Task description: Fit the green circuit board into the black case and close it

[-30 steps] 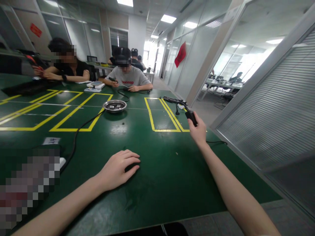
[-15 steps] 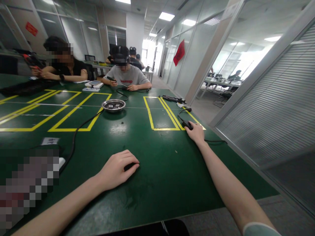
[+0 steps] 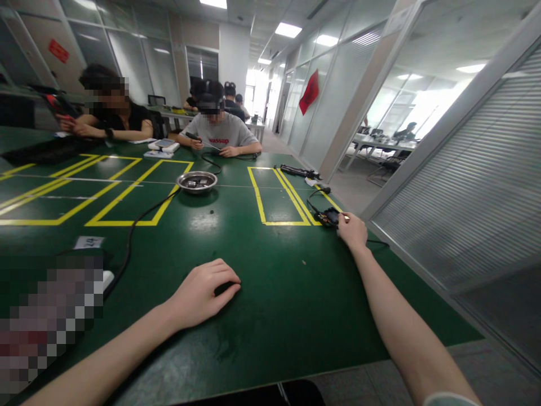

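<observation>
My left hand [image 3: 211,288] rests on the green table [image 3: 279,316], loosely curled, the thumb near the fingertips. A dark gap shows between them, and I see no object there. Farther off to the right, my right hand [image 3: 353,230] has its fingers closed at the right edge of a small black electronic device [image 3: 328,216]. A dark screen-like face and some orange bits show on the device; its right end is hidden by my fingers. A black cable [image 3: 310,198] curves from its left side to a plug-like end [image 3: 325,190].
A steel dish [image 3: 196,190] with small metal parts stands mid-table. Yellow tape [image 3: 264,211] marks rectangles. Black folded tool-like gear [image 3: 298,171] lies at the far right. A cable [image 3: 127,242] runs along the left, by a paper label [image 3: 88,242]. Two people [image 3: 220,135] [image 3: 122,115] sit opposite.
My right hand has shifted right, from on top of the black device to its right edge, uncovering more of it. My left hand has stayed in place.
</observation>
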A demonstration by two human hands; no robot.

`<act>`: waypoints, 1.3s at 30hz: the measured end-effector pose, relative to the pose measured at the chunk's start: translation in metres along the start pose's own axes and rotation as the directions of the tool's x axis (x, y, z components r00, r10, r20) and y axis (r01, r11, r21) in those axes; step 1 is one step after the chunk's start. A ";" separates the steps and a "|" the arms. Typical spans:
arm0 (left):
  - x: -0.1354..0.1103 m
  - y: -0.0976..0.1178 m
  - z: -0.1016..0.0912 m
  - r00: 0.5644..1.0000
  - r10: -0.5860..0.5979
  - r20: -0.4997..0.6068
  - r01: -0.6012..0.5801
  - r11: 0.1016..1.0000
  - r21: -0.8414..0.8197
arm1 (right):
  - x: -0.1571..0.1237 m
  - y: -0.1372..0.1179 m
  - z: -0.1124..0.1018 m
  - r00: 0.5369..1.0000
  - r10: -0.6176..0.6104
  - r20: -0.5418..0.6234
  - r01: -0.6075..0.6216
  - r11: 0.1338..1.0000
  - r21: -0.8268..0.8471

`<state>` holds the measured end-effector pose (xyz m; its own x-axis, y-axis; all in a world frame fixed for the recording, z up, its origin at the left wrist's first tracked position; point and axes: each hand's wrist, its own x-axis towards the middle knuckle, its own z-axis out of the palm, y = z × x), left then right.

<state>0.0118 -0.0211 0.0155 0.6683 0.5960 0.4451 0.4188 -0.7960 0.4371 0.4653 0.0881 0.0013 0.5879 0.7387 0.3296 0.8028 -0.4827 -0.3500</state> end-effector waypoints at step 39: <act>-0.002 -0.002 0.000 0.999 0.003 0.050 -0.002 1.000 -0.024 | -0.009 -0.017 -0.008 0.978 -0.178 0.104 0.180 0.984 -0.008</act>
<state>0.0098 -0.0209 0.0139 0.6992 0.5878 0.4070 0.4025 -0.7941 0.4554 0.4466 0.0862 0.0110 0.4219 0.8578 0.2935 0.8963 -0.3459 -0.2776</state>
